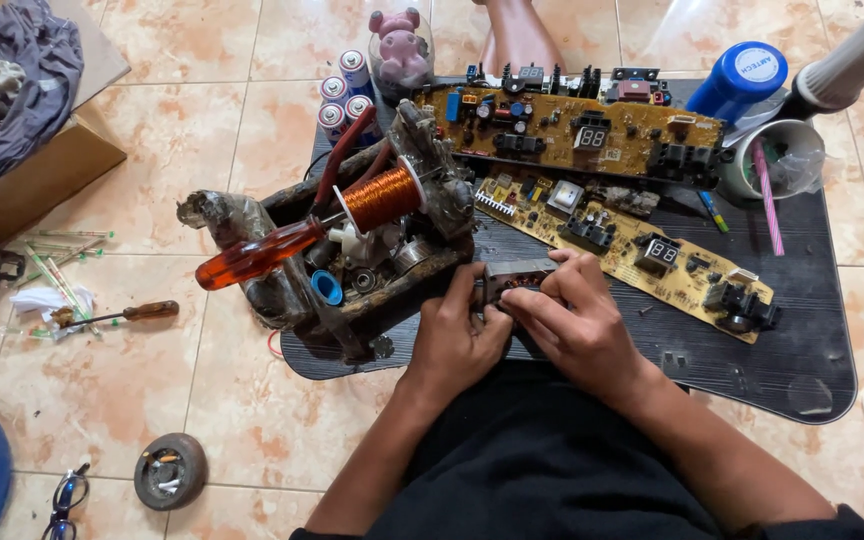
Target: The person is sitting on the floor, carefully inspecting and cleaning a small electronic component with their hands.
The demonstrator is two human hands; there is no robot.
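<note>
Both my hands pinch a small dark rectangular electronic part.
My left hand and right hand press together around it; a long yellow circuit board lies just beyond, an orange-handled screwdriver to the left.

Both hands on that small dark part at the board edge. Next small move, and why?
Probably lift the small dark part slightly toward the body, clear of the yellow circuit board. The left hand and right hand both pinch it, fingers hide most of it, and the parts tray crowds the left side.
</note>
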